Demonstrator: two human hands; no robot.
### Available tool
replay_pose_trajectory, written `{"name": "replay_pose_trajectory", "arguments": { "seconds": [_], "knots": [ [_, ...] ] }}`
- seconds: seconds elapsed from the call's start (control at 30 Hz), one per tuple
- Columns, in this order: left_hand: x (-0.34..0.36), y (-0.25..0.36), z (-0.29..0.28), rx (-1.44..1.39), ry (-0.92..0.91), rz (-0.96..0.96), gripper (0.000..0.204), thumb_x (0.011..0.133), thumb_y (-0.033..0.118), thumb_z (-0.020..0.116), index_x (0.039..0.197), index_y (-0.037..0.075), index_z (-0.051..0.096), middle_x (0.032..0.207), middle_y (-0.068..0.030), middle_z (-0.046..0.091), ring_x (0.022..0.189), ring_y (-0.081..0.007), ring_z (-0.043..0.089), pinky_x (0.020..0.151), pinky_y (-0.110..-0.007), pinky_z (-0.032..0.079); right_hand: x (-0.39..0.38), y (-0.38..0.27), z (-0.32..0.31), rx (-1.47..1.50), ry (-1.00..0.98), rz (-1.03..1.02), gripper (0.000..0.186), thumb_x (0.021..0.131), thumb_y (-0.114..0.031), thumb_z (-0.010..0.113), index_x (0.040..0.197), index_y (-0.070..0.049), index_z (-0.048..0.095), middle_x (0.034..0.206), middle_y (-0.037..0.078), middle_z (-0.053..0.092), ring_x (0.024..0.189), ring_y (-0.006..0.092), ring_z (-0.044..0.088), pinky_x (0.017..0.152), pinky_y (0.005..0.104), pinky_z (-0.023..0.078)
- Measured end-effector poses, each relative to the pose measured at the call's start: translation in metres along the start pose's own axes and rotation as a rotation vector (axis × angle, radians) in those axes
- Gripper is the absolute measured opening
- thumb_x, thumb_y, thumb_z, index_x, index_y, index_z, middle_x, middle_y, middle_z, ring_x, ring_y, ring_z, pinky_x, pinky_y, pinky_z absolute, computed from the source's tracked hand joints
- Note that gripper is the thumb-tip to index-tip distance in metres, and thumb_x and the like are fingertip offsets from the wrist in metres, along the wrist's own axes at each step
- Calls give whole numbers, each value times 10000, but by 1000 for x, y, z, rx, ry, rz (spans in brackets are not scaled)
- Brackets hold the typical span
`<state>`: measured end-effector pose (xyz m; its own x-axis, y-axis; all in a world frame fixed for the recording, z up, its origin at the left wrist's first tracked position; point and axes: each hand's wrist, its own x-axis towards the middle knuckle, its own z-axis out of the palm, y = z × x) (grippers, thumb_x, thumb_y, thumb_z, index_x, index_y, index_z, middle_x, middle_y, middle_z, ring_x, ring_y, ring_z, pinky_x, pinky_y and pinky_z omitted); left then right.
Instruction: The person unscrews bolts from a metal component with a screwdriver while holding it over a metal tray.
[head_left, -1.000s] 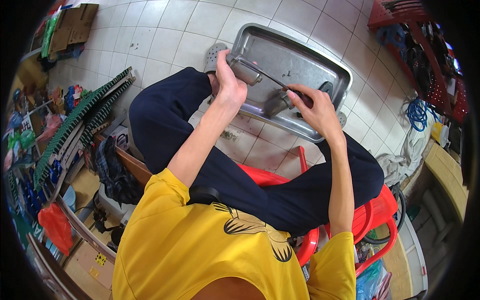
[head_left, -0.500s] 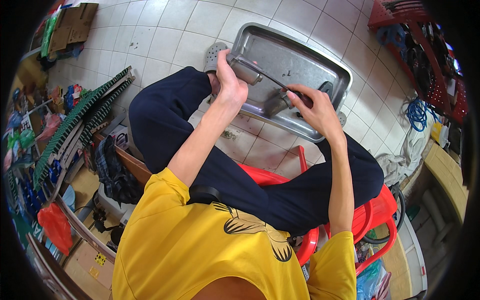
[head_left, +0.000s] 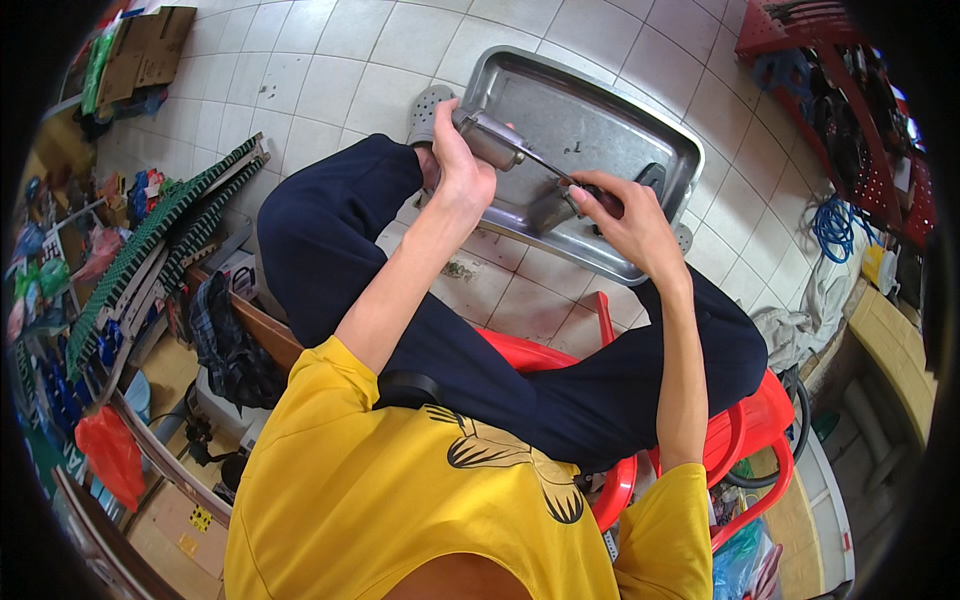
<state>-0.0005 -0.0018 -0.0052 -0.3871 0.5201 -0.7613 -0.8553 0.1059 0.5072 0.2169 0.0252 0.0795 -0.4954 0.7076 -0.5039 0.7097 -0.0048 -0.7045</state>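
My left hand (head_left: 460, 172) grips a silver metal cylinder (head_left: 492, 142) over the left part of a rectangular steel tray (head_left: 668, 130). My right hand (head_left: 635, 225) is closed on the dark handle of a screwdriver-like tool (head_left: 548, 165), whose long thin shaft runs up and left to the cylinder; whether its tip touches is unclear. Below the shaft, inside the tray, lies a metal part (head_left: 550, 207), partly behind my right fingers. A black piece (head_left: 652, 174) rests at the tray's right end, and a few small dark bits lie on its bottom.
My dark-trousered legs are bent over a red plastic chair (head_left: 750, 415). Tiled floor (head_left: 330, 40) surrounds the tray. At right stand a red perforated rack (head_left: 865, 140) and a coiled blue hose (head_left: 838, 225). Green-striped strips (head_left: 160, 230), cardboard (head_left: 145, 45) and assorted bags crowd the left.
My right hand and the tool have shifted very slightly left. My left hand and the cylinder stay almost where they were.
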Motion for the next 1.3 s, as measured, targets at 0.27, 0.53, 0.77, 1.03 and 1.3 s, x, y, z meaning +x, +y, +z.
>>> {"name": "replay_pose_trajectory", "arguments": {
  "seconds": [0.27, 0.53, 0.77, 1.03, 1.3],
  "knots": [
    [0, -1, -1, 7, -4, -6, 514, 932, 447, 563, 1202, 17, 478, 1123, -168, 545, 1052, -371, 609, 954, -528, 508, -1, -2, 0, -2, 14, 7, 348, 966, -373, 653, 1177, -106, 726, 657, 138, 612, 610, 286, 578, 643, 388, 469],
    [0, -1, -1, 26, 8, -17, 491, 929, 454, 556, 1149, 17, 511, 1052, -160, 580, 985, -364, 632, 911, -519, 517, -1, 2, 0, -2, 33, 7, 347, 964, -363, 658, 1175, -96, 728, 705, 157, 660, 643, 301, 617, 686, 385, 494],
    [-4, 0, 2, 60, -12, 1, 477, 934, 463, 545, 1116, 22, 523, 1025, -143, 583, 978, -350, 633, 903, -507, 513, -4, -5, -2, -30, 68, -7, 327, 954, -333, 675, 1163, -87, 732, 746, 171, 684, 659, 307, 627, 691, 375, 502],
    [-3, 0, 2, 44, 16, 4, 467, 931, 445, 560, 1109, 15, 519, 1011, -144, 568, 974, -355, 631, 910, -507, 516, -6, -7, -1, -27, 75, -28, 322, 959, -322, 670, 1163, -80, 730, 842, 185, 716, 704, 316, 654, 717, 373, 514],
    [0, -3, 0, 30, 26, 6, 441, 925, 423, 579, 1087, 18, 519, 996, -138, 566, 950, -351, 637, 896, -498, 527, -7, -7, -2, -32, 72, -9, 327, 956, -335, 672, 1168, -94, 731, 884, 183, 728, 736, 313, 672, 736, 378, 521]
  ]
}}
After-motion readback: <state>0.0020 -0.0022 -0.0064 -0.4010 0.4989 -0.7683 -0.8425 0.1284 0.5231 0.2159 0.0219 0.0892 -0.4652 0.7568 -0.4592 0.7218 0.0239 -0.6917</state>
